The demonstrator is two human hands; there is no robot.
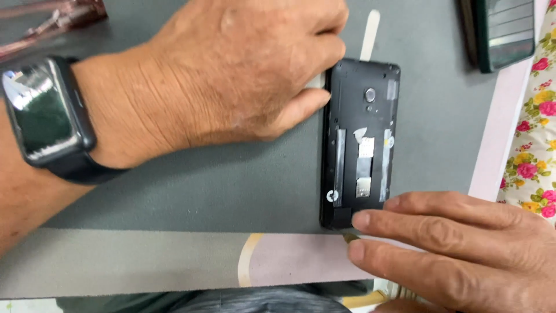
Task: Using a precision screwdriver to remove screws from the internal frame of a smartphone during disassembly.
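Observation:
A black phone (360, 145) lies back-up on a dark grey mat (231, 185) with its rear cover off, showing the camera lens and inner slots. My left hand (231, 75), with a black smartwatch (43, 110) on the wrist, presses its thumb and fingers against the phone's upper left edge; something pale sits under the fingers there. A thin white strip (369, 35) sticks out beyond the phone's top. My right hand (457, 249) rests its fingertips on the phone's lower right corner, holding it down.
A second dark device (504, 29) lies at the top right of the mat. A floral cloth (536, 127) lies along the right side. A reddish-brown object (52, 17) sits at the top left. The table's pale edge (145, 261) runs below the mat.

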